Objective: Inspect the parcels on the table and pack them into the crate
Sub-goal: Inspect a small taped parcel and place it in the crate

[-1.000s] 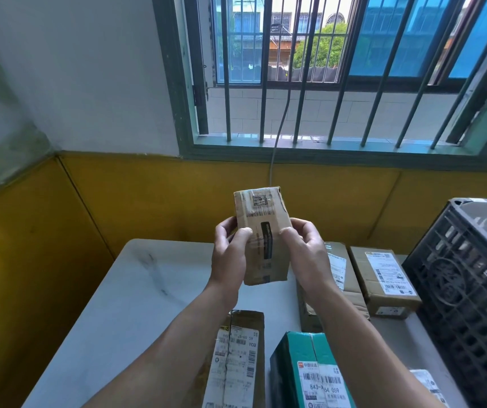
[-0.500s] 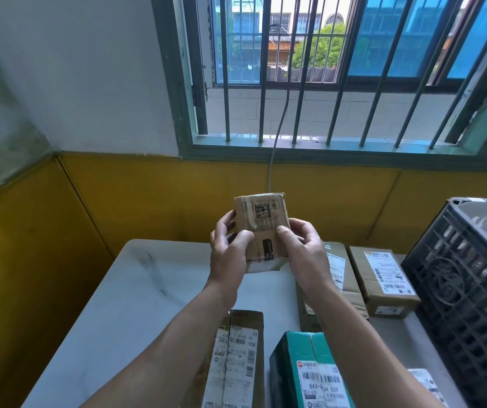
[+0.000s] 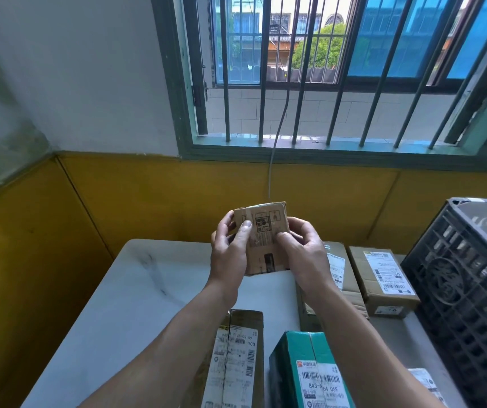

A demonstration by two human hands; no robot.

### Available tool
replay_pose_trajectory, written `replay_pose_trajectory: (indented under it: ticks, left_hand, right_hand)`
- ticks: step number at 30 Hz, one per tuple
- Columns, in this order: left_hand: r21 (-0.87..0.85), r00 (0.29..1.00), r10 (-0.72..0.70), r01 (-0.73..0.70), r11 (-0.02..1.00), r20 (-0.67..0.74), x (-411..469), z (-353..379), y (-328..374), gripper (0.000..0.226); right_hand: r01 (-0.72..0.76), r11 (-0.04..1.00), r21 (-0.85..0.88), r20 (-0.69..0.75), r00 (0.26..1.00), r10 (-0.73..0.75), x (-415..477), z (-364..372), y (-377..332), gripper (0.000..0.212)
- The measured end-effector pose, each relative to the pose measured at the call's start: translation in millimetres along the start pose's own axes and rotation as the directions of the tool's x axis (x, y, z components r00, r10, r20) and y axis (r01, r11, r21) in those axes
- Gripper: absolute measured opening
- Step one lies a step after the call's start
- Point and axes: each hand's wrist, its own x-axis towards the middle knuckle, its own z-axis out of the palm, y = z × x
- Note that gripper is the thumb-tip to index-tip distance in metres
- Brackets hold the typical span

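Brown parcel (image 3: 266,245) is held above the tabletop (image 3: 148,290) toward its far edge, printed face to camera — left grip (image 3: 229,256) and right grip (image 3: 307,256) each pinch a side, presumably inspecting it before the right-edge crate (image 3: 466,290).

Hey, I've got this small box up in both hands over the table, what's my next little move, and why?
Probably swing the box right, toward the crate. The left hand and right hand grip it above the table, its printed face is already turned toward you, and the crate stands just to the right.
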Motion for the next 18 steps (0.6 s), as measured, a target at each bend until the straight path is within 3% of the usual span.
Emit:
replay_pose_trajectory:
  ticks: [7, 14, 18]
  left_hand:
    - [-0.066, 1.0, 0.017, -0.018, 0.998, -0.004, 1.9, 0.1, 0.7, 0.006]
    - [-0.037, 1.0, -0.015, 0.015, 0.999, 0.004, 1.3, -1.7, -1.8, 0.016]
    - [-0.037, 1.0, -0.022, 0.022, 0.999, 0.019, 0.0, -0.4, -2.6, 0.027]
  right_hand:
    - [0.016, 1.0, 0.024, 0.012, 1.0, -0.016, 0.7, 1.2, -0.5, 0.041]
    - [0.057, 0.998, -0.012, 0.032, 0.998, -0.057, 0.6, 2.2, 3.2, 0.028]
    - [0.048, 0.998, -0.037, -0.003, 0.999, -0.048, 1.9, 3.7, 4.1, 0.032]
